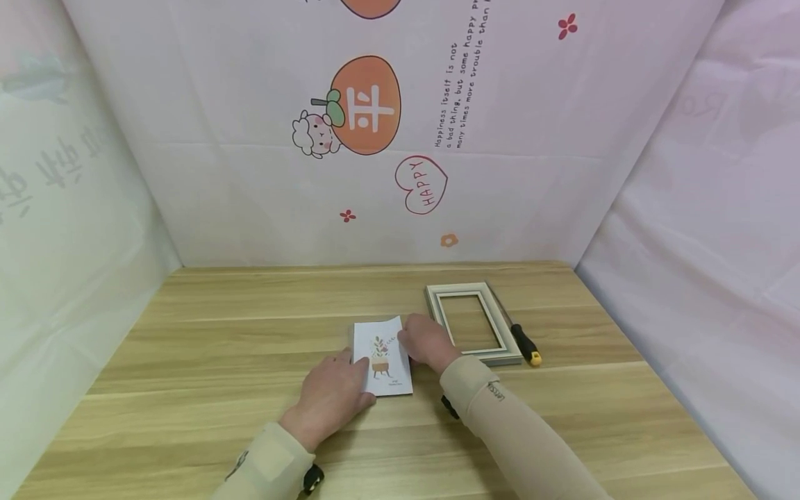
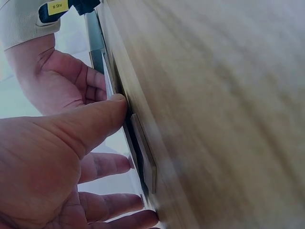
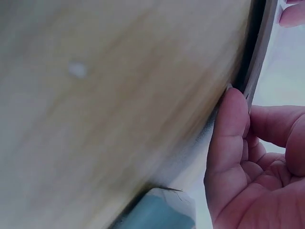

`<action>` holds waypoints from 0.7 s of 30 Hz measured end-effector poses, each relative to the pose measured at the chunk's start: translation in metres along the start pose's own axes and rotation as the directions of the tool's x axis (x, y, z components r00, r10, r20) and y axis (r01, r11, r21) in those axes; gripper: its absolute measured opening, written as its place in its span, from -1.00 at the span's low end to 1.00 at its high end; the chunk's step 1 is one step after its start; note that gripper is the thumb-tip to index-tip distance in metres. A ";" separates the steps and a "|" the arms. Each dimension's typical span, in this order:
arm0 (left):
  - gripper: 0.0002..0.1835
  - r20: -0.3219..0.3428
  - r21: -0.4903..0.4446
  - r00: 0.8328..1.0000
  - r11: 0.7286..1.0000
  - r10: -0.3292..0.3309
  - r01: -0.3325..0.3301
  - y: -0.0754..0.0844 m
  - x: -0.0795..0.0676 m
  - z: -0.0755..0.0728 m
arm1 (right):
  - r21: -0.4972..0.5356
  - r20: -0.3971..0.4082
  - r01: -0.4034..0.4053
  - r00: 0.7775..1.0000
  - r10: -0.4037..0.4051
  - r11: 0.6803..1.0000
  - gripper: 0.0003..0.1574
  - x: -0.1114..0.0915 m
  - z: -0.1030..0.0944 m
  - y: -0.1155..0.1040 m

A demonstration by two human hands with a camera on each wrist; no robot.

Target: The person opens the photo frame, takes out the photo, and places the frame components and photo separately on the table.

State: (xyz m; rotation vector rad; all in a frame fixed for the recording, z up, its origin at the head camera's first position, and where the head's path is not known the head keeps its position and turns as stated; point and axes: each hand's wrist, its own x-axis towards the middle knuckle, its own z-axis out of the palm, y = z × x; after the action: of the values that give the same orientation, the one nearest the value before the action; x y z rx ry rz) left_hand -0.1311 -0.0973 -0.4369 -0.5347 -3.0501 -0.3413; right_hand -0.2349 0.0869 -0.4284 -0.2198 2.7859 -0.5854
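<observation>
A white picture card [image 1: 390, 368], printed with a potted plant, lies face up on a thin backing board. Its upper right corner lifts slightly. My left hand [image 1: 331, 389] holds the card's left side and lower left corner, and in the left wrist view the thumb [image 2: 102, 117] overlaps the board's edge. A small flat tab [image 2: 145, 152] shows beneath the board. My right hand [image 1: 427, 339] pinches the right edge between thumb and forefinger, with the forefinger [image 3: 231, 129] at the board's underside in the right wrist view.
A cream picture frame [image 1: 509, 355] with an open middle lies to the right of the right hand. Alongside it rests a screwdriver [image 1: 525, 344] with a black and yellow handle. Printed white cloth [image 1: 250, 173] surrounds the wooden table [image 1: 206, 361] at the back and sides.
</observation>
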 end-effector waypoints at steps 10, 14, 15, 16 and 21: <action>-0.38 -0.025 -0.006 1.000 1.000 0.003 -0.004 0.002 -0.001 0.002 | 0.023 -0.019 -0.002 1.000 0.003 1.000 -0.72 -0.002 -0.005 0.006; -0.42 -0.042 0.002 0.999 1.000 0.006 -0.006 0.003 0.000 0.003 | 0.034 -0.009 -0.024 1.000 0.024 0.999 -0.68 -0.005 -0.009 0.007; -0.44 -0.046 0.002 0.999 1.000 0.006 -0.006 0.003 0.000 0.003 | 0.033 -0.008 -0.028 1.000 0.028 0.999 -0.68 -0.005 -0.010 0.007; -0.46 -0.050 0.003 0.999 1.000 0.006 -0.006 0.004 0.001 0.003 | 0.038 -0.008 -0.032 0.999 0.032 0.999 -0.67 -0.006 -0.012 0.007; -0.52 -0.052 0.004 0.999 1.000 0.011 -0.011 0.004 0.001 0.002 | 0.066 -0.012 -0.043 0.999 0.044 0.997 -0.63 -0.008 -0.016 0.009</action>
State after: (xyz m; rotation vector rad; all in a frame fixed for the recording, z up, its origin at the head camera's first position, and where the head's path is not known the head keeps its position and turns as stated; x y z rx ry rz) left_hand -0.1308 -0.0927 -0.4383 -0.5336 -2.9957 -0.3431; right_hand -0.2332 0.1032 -0.4160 -0.1418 2.7715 -0.6685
